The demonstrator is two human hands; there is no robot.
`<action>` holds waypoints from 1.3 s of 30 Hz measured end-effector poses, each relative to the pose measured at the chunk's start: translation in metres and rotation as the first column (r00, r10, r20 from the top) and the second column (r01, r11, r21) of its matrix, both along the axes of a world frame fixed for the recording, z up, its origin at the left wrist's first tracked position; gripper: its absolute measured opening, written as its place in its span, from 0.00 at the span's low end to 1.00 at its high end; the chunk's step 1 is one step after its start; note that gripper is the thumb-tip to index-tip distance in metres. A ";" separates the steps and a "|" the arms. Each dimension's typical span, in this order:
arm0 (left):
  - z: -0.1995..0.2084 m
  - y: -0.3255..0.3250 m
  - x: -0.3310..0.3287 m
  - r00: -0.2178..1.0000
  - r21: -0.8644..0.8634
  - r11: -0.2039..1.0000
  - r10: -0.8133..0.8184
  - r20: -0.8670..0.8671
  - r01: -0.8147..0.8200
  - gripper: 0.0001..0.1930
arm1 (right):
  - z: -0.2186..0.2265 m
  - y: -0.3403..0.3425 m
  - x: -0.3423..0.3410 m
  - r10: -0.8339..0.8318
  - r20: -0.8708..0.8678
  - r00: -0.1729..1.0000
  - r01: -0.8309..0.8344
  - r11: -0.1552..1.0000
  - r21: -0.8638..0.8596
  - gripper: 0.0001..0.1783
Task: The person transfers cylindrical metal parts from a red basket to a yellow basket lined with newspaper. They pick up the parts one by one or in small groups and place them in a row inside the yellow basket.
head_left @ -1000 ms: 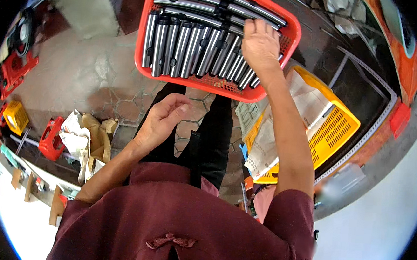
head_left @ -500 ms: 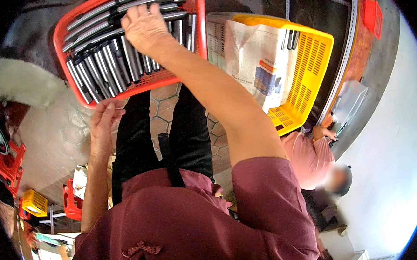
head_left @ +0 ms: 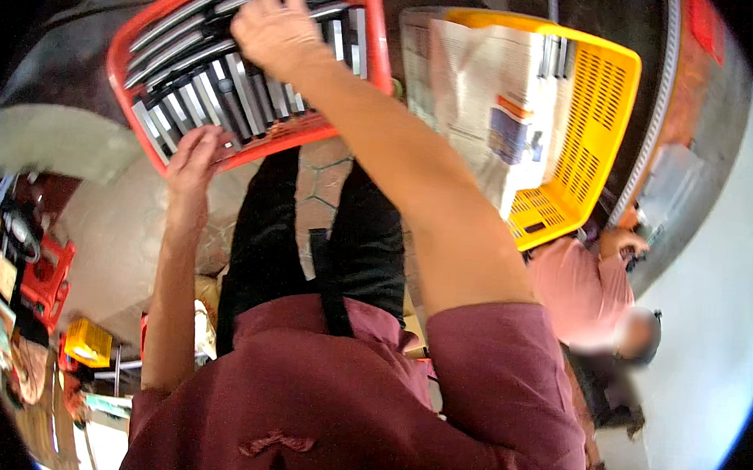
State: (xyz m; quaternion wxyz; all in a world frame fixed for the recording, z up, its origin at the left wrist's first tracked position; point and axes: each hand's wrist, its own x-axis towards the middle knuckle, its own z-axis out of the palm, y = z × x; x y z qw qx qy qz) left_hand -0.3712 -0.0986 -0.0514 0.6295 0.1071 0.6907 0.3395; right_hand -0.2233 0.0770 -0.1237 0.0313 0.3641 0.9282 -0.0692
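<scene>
Under the fingers of the right hand [head_left: 278, 38], metal tubes [head_left: 245, 95] lie in a red basket [head_left: 378, 47]; arranging seems the step, next calling for alignment. At its near rim, left hand [head_left: 193, 159]; either grip, cannot tell.

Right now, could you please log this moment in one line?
left hand: at near rim of red basket; right hand: over shiny tubes, grip unclear; yellow crate: right of basket, newspaper inside
</scene>
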 end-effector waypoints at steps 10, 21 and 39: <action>-0.007 0.023 -0.026 0.988 0.002 0.995 0.099 0.119 -0.100 0.16 | 0.027 0.011 0.017 0.043 -0.206 0.978 -0.050 0.998 -0.027 0.10; -0.001 0.066 -0.007 0.652 -0.076 0.997 0.062 0.755 -0.006 0.18 | 0.095 -0.074 0.008 0.471 -0.638 0.609 -0.564 0.823 0.069 0.15; 0.045 0.111 0.126 0.743 0.180 0.967 0.014 0.669 -0.181 0.23 | 0.135 -0.095 0.164 -0.778 -0.439 0.449 0.278 0.589 -0.759 0.20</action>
